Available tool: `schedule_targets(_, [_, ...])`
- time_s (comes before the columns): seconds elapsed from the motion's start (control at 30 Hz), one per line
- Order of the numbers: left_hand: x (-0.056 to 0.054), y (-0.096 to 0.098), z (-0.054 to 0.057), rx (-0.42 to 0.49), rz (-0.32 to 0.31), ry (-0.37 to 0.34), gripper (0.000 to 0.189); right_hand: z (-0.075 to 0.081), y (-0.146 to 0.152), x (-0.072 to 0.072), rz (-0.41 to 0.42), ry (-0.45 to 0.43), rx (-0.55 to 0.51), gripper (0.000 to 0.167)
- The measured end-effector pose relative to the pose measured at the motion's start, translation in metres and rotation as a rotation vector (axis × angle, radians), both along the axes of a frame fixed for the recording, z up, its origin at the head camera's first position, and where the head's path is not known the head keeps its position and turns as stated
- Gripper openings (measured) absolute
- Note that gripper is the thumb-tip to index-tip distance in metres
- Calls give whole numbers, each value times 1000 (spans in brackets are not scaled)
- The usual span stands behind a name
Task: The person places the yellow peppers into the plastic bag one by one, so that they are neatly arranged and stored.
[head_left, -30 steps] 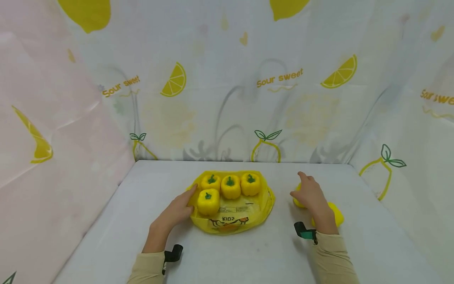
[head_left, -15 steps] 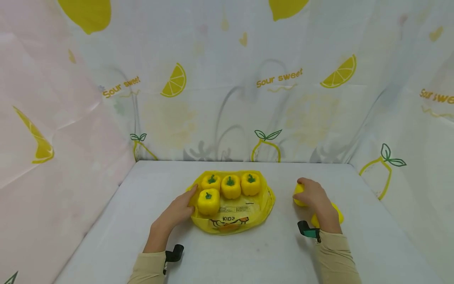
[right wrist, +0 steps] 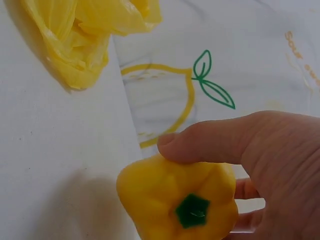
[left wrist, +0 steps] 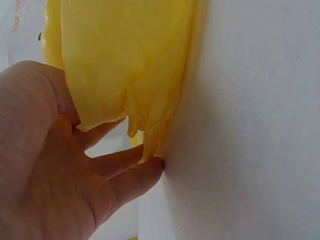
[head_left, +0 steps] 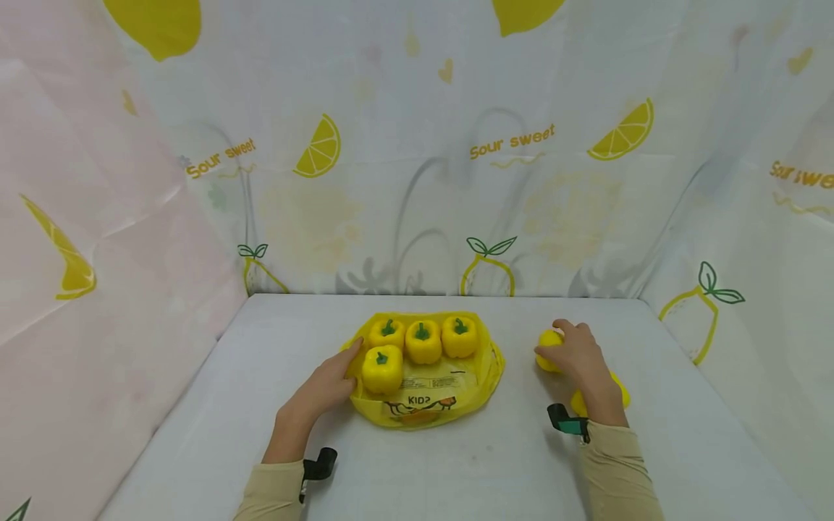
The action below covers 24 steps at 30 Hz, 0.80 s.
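My left hand [head_left: 329, 380] grips the left rim of a yellow plastic bag [head_left: 449, 412], which lies spread with its mouth up. In the left wrist view, the thumb goes behind the bag's edge [left wrist: 125, 60] while the fingers reach along its outside. Several yellow bell peppers with green stems sit in the bag, including a front-left one [head_left: 382, 370]. On the right, my right hand [head_left: 580, 362] holds another yellow bell pepper [right wrist: 160, 195] between thumb and fingers, its green stem end facing the wrist camera. The fingertips on its far side are hidden.
Behind my right hand's wrist lies one more yellow pepper [head_left: 619, 394], partly covered by the forearm. The white table [head_left: 456, 477] is bounded by printed lemon-pattern cloth [head_left: 417, 181] at the back and both sides.
My right hand has come down from above the pepper and taken hold of it, the pepper shifting slightly in the grasp. The left hand and bag have stayed in place.
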<state>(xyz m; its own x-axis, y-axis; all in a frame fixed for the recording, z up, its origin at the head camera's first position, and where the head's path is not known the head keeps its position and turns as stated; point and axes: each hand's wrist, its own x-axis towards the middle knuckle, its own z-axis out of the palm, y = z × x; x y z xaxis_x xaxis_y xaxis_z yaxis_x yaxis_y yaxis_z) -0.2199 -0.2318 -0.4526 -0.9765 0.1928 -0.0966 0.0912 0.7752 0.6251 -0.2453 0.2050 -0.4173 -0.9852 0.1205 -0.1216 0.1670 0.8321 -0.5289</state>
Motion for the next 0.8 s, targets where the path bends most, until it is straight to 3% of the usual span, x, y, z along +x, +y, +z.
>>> schedule_targets(0.17, [1,0,1,3,2,-12,76,1,-3,-2,1,106,-38,64])
schedule_targets(0.4, [1,0,2,11,6,-13,77,4,-10,-3,102,237,-61,59])
schedule_targets(0.6, [1,0,2,14,10,-13,78,8,-24,-7,149,297,-91,68])
schedule_targets(0.8, [1,0,2,16,8,-11,77,16,-42,-1,226,314,-126,69])
